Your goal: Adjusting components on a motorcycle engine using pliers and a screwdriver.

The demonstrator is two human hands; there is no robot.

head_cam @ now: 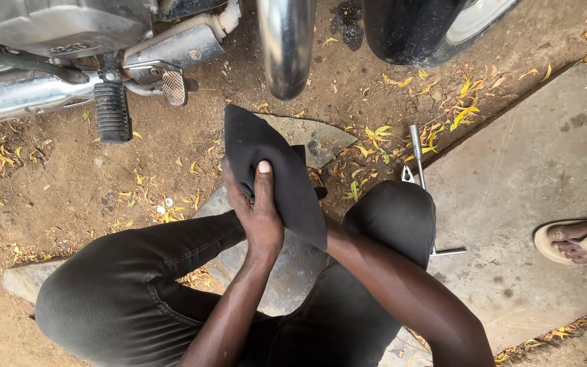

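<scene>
A black rubber piece (266,163), pointed at its far end, is held up above my knees. My left hand (258,211) grips it from the near side, thumb pressed on top and fingers wrapped round its left edge. My right forearm (388,285) comes in from the lower right and runs under the rubber. That hand is hidden beneath the rubber, so its grip cannot be seen. I am squatting in dark trousers, with my knees to either side of the hands.
A motorcycle stands ahead: chrome exhaust (287,41), ribbed footpeg (111,109), tyre (422,27). A T-handle wrench (421,170) and pliers (407,175) lie by my right knee. A concrete slab (545,170) is on the right, with another person's sandalled foot (579,241). A flat stone (321,139) lies on leaf-strewn dirt.
</scene>
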